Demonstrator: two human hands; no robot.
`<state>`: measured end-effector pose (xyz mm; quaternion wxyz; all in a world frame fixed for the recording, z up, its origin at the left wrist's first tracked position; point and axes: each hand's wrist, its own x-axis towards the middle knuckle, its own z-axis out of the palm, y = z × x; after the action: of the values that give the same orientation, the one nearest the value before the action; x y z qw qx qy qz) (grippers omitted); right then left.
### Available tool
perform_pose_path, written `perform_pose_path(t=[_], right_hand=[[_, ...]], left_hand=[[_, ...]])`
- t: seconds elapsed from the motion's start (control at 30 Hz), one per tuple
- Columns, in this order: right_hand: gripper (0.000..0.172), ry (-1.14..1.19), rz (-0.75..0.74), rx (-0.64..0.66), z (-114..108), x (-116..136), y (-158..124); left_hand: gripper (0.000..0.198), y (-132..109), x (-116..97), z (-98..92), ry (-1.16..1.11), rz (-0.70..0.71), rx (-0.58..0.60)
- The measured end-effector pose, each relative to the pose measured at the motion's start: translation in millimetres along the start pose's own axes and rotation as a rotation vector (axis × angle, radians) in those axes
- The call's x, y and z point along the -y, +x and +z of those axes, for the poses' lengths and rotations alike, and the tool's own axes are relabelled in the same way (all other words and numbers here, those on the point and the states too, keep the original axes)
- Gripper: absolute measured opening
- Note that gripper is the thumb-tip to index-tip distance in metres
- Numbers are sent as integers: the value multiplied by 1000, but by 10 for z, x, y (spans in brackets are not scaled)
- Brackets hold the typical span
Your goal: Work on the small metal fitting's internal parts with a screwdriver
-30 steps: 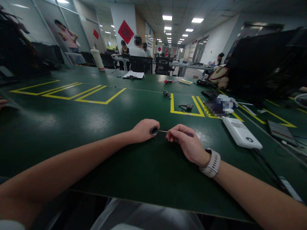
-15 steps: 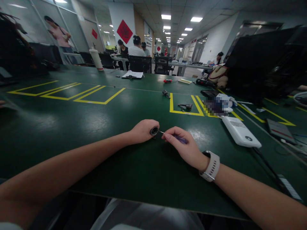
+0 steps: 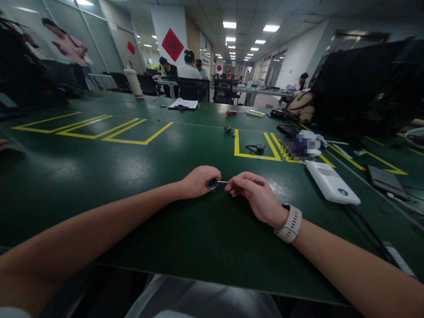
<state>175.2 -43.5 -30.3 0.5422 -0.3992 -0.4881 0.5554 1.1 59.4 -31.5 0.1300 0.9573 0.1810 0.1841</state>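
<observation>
Evidently fine two-handed work, low over the green table [image 3: 159,238]. From the left: left hand [image 3: 198,182] in a fist, wrapped round a hollow cylinder [image 3: 212,183], mouth facing the wearer; its body is hidden in the palm. Next, a slim-shafted tool [image 3: 223,182] reaches across to the cylinder's rim; cannot tell whether the tip is inside or only against the edge. Right hand [image 3: 253,193] pinches the tool between thumb and fingers, purplish handle lying back over the hand. Beyond it, a metal part [image 3: 260,147] lies within yellow tape; farther right, a white device [image 3: 333,182].

Judgement on method: brace the left fist so the cylinder cannot roll; seat the tip before adding force; line shaft up with its contact point; use small finger motions, light pressure, since a slip would run toward the left thumb.
</observation>
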Motion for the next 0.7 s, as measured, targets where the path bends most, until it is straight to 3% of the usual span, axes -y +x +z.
perform_pose_path(t=[0.2, 0.43, 0.6, 0.7], right_hand=[[14, -307, -157, -5, 48, 12, -80], [12, 13, -33, -11, 5, -7, 4], [12, 23, -2, -61, 10, -4, 8], [13, -1, -60, -82, 10, -11, -6]], left_hand=[[7, -7, 0, 13, 50, -22, -1], [5, -4, 27, 18, 72, -27, 9], [5, 1, 29, 8, 92, -50, 26], [7, 4, 27, 9, 114, -66, 27]])
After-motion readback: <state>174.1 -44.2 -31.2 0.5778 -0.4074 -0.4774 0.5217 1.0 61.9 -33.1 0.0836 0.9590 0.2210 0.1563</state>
